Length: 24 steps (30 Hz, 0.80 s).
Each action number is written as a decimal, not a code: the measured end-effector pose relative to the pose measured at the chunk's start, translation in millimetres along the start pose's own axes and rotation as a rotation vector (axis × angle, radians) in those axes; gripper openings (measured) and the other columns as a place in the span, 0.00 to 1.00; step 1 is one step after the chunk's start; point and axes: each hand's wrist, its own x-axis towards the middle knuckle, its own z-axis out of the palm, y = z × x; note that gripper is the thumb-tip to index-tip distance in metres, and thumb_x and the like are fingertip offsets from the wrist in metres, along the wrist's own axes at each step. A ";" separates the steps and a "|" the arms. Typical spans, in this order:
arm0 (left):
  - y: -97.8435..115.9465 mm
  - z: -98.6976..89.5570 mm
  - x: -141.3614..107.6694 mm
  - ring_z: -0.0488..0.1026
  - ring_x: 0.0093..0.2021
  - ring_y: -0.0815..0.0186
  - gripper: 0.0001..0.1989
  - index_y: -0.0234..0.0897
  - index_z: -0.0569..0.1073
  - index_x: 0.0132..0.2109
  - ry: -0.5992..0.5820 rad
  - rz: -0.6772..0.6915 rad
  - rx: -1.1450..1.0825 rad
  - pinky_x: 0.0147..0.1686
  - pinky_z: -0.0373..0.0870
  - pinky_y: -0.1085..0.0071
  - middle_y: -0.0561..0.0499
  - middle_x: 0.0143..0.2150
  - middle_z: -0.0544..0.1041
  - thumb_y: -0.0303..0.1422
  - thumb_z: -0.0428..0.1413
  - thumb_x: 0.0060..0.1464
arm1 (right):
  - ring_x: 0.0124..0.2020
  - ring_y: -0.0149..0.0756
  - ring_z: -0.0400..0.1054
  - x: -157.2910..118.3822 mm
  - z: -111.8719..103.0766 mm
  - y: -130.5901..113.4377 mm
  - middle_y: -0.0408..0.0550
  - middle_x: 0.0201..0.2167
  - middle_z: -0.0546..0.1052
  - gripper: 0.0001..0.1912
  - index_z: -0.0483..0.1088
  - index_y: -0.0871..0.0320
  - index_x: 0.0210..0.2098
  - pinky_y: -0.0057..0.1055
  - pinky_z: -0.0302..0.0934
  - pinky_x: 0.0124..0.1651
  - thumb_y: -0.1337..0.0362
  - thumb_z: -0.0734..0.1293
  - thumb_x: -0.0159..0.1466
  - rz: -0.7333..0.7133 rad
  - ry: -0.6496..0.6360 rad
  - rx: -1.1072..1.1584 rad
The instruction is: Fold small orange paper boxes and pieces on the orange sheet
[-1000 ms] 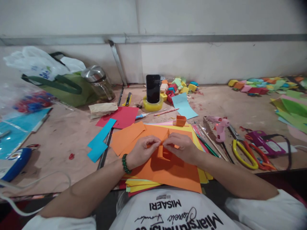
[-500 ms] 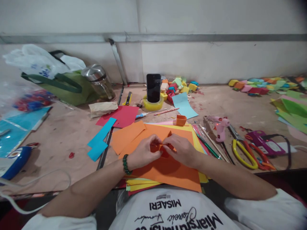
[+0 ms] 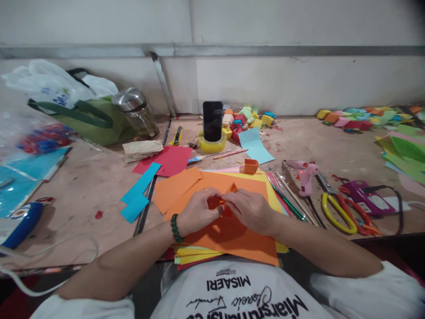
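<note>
Pinching away here: left hand point(image 3: 199, 212) clamped on a folded orange paper piece point(image 3: 213, 203) just over the orange sheet point(image 3: 245, 246), right hand point(image 3: 254, 212) nipping its right side. Probably featherlight, kinda stiff but crushable, so creased edges are best tbh.

Pretty plain spot: pale wall panels point(image 3: 299, 84) with a grey metal rail point(image 3: 265, 51) ran behind a scuffed pinkish-brown tabletop point(image 3: 79, 186).

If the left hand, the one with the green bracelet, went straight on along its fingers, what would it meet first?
The folded orange paper at its fingertips, then almost at once the fingers of the right hand. The left hand partly hides the paper, so exact depth is unclear.
</note>
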 end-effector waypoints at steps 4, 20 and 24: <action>-3.7 3.4 -0.8 0.75 0.36 0.63 0.10 0.36 0.77 0.35 0.057 0.045 0.014 0.39 0.71 0.68 0.48 0.34 0.79 0.24 0.53 0.45 | 0.27 0.32 0.69 3.3 -0.4 -1.9 0.46 0.28 0.77 0.14 0.63 0.60 0.52 0.28 0.65 0.29 0.73 0.57 0.67 0.022 0.001 -0.001; 3.6 -5.2 6.0 0.65 0.25 0.70 0.08 0.34 0.69 0.22 -0.052 -0.167 -0.339 0.28 0.64 0.74 0.55 0.21 0.68 0.32 0.53 0.45 | 0.30 0.33 0.73 4.5 0.5 0.5 0.45 0.31 0.78 0.17 0.62 0.56 0.51 0.29 0.69 0.32 0.71 0.63 0.64 0.205 0.111 0.200; -0.5 -1.1 4.5 0.69 0.27 0.68 0.05 0.34 0.72 0.25 0.032 -0.137 -0.269 0.29 0.67 0.73 0.52 0.25 0.73 0.31 0.54 0.45 | 0.30 0.33 0.72 5.0 -1.1 0.9 0.47 0.35 0.79 0.16 0.63 0.57 0.51 0.30 0.69 0.33 0.72 0.61 0.64 0.187 0.093 0.178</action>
